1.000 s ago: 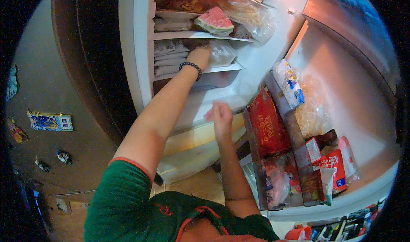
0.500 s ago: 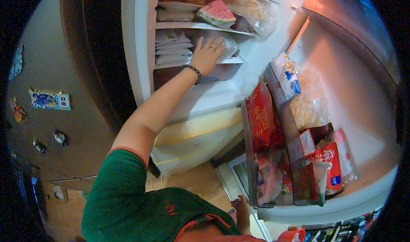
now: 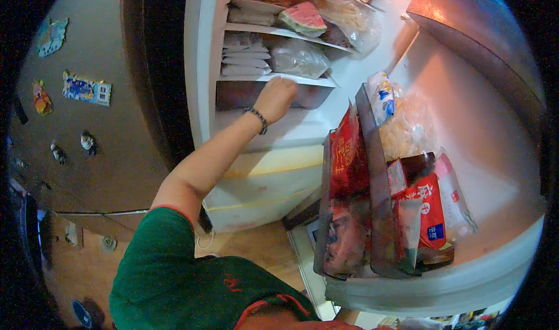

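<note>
My left hand (image 3: 276, 101), with a dark beaded bracelet (image 3: 256, 120) on its wrist, is in front of the fridge's grey drawer (image 3: 236, 96), near its upper edge. Its fingers are curled; their tips are hidden, so I cannot tell whether they grip the drawer. Just above, on the white shelf (image 3: 233, 77), lie a stack of flat white packets (image 3: 244, 61) and a clear plastic bag (image 3: 300, 60). My right hand is out of view; only a bit of skin shows at the lower edge.
A watermelon wedge (image 3: 304, 19) sits one shelf higher. At right the opened fridge door (image 3: 483, 173) carries bins with a red package (image 3: 347, 155), a red-and-white bag (image 3: 428, 210) and a clear bag (image 3: 407, 123). Pale freezer drawers (image 3: 262, 193) are below; a brown door (image 3: 87, 173) is left.
My left hand has left the clear plastic bag, moved down to the drawer front and curled its fingers. My right hand has gone out of view at the bottom. The whole view has shifted.
</note>
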Demonstrator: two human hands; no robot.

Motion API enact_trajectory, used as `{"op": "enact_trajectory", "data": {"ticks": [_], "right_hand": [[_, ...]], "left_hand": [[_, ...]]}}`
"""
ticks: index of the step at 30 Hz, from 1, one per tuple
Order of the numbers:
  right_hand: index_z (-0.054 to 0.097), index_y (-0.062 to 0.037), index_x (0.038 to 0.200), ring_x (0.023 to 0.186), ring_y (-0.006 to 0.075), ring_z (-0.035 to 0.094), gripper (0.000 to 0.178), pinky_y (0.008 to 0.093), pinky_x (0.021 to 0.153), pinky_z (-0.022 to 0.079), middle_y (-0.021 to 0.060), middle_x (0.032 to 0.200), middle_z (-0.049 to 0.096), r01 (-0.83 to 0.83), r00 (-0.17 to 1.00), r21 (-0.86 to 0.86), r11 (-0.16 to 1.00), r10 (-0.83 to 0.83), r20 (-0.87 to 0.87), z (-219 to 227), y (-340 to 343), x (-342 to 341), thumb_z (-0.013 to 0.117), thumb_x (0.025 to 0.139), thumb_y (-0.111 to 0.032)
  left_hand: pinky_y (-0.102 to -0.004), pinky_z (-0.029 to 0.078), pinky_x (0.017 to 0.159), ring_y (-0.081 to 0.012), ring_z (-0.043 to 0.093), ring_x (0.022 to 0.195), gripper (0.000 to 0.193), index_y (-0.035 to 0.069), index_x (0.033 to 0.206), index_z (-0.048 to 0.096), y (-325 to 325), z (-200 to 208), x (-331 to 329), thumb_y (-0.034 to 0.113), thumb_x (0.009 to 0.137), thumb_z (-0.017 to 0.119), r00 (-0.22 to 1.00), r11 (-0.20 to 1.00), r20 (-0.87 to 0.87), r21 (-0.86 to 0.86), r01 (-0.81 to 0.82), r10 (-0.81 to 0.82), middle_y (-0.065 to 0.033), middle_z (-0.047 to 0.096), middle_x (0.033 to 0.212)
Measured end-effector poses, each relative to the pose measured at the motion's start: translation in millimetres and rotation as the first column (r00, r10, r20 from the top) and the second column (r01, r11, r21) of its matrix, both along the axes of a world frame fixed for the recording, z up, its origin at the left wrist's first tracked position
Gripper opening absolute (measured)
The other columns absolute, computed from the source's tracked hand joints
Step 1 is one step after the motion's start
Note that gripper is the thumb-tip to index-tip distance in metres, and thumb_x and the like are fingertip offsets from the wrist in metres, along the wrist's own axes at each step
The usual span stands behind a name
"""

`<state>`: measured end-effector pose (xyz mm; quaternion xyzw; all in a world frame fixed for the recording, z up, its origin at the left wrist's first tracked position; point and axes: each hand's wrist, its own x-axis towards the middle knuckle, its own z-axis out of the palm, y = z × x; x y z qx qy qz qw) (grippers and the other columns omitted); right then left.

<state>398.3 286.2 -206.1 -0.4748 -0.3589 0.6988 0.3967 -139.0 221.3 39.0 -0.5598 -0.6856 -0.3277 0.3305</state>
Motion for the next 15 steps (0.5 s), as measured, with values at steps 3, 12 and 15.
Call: {"op": "enact_trajectory", "data": {"ticks": [3,12,15], "right_hand": [[0.046,-0.0034,0.106,0.079,0.0219,0.056,0.033,0.0352,0.067,0.047,0.0096,0.089,0.054,-0.043,0.998,0.041,0.998,0.045,-0.046,12.7,12.9,-1.9,0.049,0.085,-0.029],[0.045,-0.0043,0.11,0.086,0.0218,0.054,0.037,0.0355,0.073,0.046,0.0087,0.096,0.053,-0.176,0.967,0.172,0.969,0.203,-0.155,48.5,-9.3,-33.3,0.051,0.084,-0.031],[0.044,-0.0046,0.111,0.088,0.0218,0.053,0.039,0.0356,0.075,0.045,0.0084,0.099,0.053,-0.231,0.942,0.193,0.954,0.268,-0.2,57.6,-35.3,-49.2,0.052,0.084,-0.031]], "left_hand": [[-0.0379,0.041,0.074,-0.0294,0.052,0.081,0.006,0.005,0.074,0.057,-36.2,-15.9,36.3,0.011,0.075,0.056,0.985,0.996,0.149,0.031,0.082,-0.086,-0.0114,0.056,0.079],[-0.0402,0.042,0.063,-0.0309,0.052,0.07,0.008,0.004,0.073,0.058,-179.2,-87.4,114.2,0.011,0.076,0.056,0.935,0.976,0.354,-0.19,0.108,-0.034,-0.0126,0.055,0.069],[-0.0403,0.042,0.062,-0.0304,0.052,0.068,0.007,0.004,0.079,0.06,-232.7,-101.9,142.9,0.007,0.075,0.055,0.911,0.974,0.411,-0.183,0.132,-0.047,-0.012,0.054,0.067]]}}
